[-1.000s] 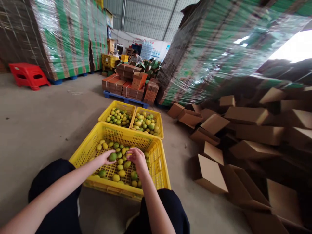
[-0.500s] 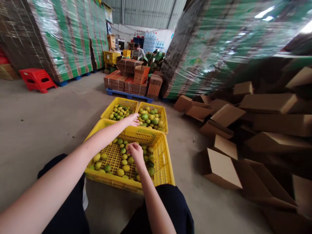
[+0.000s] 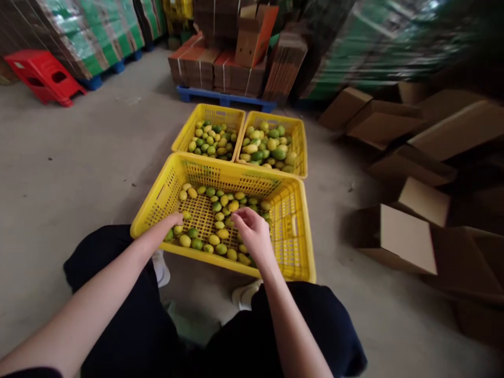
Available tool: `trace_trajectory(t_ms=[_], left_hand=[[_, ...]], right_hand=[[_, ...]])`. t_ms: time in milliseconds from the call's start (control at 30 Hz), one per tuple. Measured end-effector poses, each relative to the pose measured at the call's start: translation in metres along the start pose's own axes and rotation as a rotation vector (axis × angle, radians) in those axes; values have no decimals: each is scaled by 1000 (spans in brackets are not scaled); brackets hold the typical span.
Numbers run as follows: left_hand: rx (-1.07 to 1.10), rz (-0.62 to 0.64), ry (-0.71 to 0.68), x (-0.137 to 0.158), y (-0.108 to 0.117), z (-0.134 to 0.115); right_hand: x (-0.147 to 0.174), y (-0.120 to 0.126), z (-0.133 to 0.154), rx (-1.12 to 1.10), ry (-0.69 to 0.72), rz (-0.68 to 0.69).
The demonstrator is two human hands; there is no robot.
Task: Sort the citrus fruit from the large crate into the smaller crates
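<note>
A large yellow plastic crate (image 3: 293, 252) stands in front of my knees, with yellow and green lemons (image 3: 213, 240) scattered over its slotted floor. My left hand (image 3: 174, 222) reaches over its near left side, among a few lemons; its fingers are mostly hidden. Over the right half of the lemons is my right hand (image 3: 252, 227), with thumb and fingers drawn together. Whether a fruit is between them is hidden. Behind stand two smaller-looking yellow crates, the left one (image 3: 181, 127) and the right one (image 3: 302, 152), both holding many yellow and green lemons.
Opened cardboard boxes (image 3: 407, 236) lie piled on the right. Bundled flat cartons (image 3: 197, 65) sit on a blue pallet (image 3: 226, 100) beyond the crates. A red stool (image 3: 45, 76) and wrapped green stacks (image 3: 98, 31) are at the back left.
My left hand has come back from the rear right crate to the left side of the near crate. My right hand stays over the near crate's lemons. The view has tilted down.
</note>
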State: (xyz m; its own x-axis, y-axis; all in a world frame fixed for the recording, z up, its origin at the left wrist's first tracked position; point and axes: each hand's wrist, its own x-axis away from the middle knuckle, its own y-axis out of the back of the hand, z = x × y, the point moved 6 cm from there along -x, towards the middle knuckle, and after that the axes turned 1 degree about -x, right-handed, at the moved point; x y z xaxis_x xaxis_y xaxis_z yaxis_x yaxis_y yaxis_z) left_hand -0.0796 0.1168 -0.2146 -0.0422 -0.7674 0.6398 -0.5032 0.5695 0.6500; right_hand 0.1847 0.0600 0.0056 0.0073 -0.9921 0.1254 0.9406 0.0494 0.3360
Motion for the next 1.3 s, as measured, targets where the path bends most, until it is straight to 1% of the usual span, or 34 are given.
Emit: trace_trajectory(t_ms=[67,200,267,333,433,533,600,667,733,800,833,867,900,933,967,1000,1033,1067,1100,1133,1200,1267,1300], left_hand=[[-123,-4,20,-18,-4,11],[-256,-10,15,-48,-16,25],[-302,3,6,-58,-22,29],[-330,14,0,-64,-28,32],[-338,12,3,-66,-31,30],[-288,6,10,-64,-25,16],[-219,11,-6,-62,-15,-5],[-130,25,-60,-59,-2,-39],[-27,54,-163,-49,13,-86],[69,109,-280,-31,26,-138],[129,154,-353,-20,31,-163],[248,248,-467,-6,34,-188],[324,331,-550,6,36,-207],[388,355,-595,14,39,-219],[439,340,-605,17,41,-223],[447,273,-563,15,40,-220],[425,177,-485,8,38,-210],[378,76,-387,-1,32,-195],[282,-22,-267,-9,22,-176],[215,-51,-199,-17,8,-160],[119,-42,-141,-28,-29,-133],[31,-6,-138,-33,-67,-118],[-6,22,-156,-34,-85,-116]], right_hand=[[-2,-1,0,174,-10,42],[-10,-6,-11,647,-65,109],[-14,-7,-19,810,-111,135],[-15,-7,-26,857,-143,169],[-16,-3,-32,861,-172,188],[-18,6,-37,835,-192,155],[-23,11,-41,730,-189,113],[-29,17,-46,538,-178,29],[-36,26,-53,295,-188,-111],[-40,35,-62,43,-247,-259],[-41,39,-66,-88,-287,-306],[-42,41,-69,-222,-329,-326],[-42,42,-71,-351,-367,-321],[-41,43,-71,-468,-394,-302],[-40,45,-70,-566,-409,-281],[-39,47,-68,-640,-413,-266],[-37,49,-65,-691,-411,-261],[-35,52,-63,-726,-405,-264],[-33,55,-61,-754,-398,-271],[-31,57,-60,-778,-394,-279],[-27,60,-59,-817,-400,-291],[-24,63,-59,-840,-408,-309],[-23,66,-60,-845,-410,-323]])
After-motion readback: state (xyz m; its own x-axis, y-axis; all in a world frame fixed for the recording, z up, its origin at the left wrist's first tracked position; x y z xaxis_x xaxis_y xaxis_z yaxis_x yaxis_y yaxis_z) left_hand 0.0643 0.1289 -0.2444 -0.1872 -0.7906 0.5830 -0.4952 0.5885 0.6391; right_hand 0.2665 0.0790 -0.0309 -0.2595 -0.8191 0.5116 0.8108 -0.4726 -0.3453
